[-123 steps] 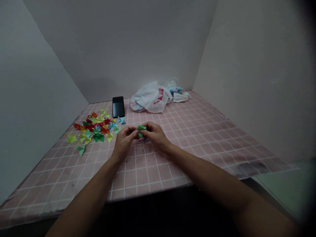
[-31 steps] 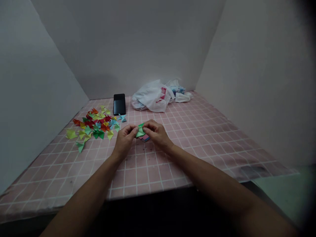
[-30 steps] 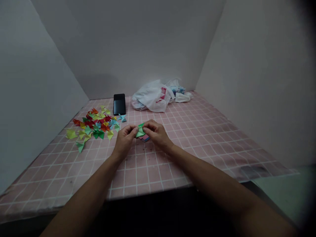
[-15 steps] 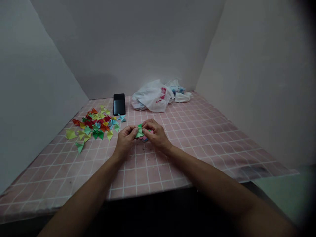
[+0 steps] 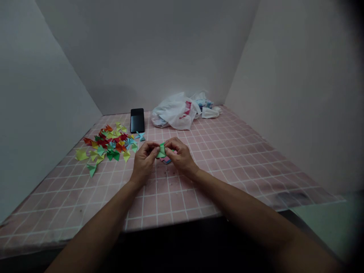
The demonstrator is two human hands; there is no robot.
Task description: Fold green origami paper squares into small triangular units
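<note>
A small green folded paper piece (image 5: 162, 151) is pinched between both hands over the middle of the pink checked tabletop (image 5: 222, 151). My left hand (image 5: 144, 161) holds its left side with thumb and fingertips pressed together. My right hand (image 5: 178, 154) grips its right side the same way. Under the hands lies a small stack of pink and blue paper slips (image 5: 166, 160), partly hidden by my right hand.
A heap of several folded paper triangles (image 5: 109, 146) in red, yellow, green and blue lies at the left. A black phone (image 5: 137, 120) lies flat behind it. Crumpled white plastic bags (image 5: 178, 110) sit at the back. Grey walls close in three sides.
Both hands have stayed at the same spot, fingers shifting slightly on the green piece, which went from a flatter strip to a more compact folded shape. The view tilted a little.
</note>
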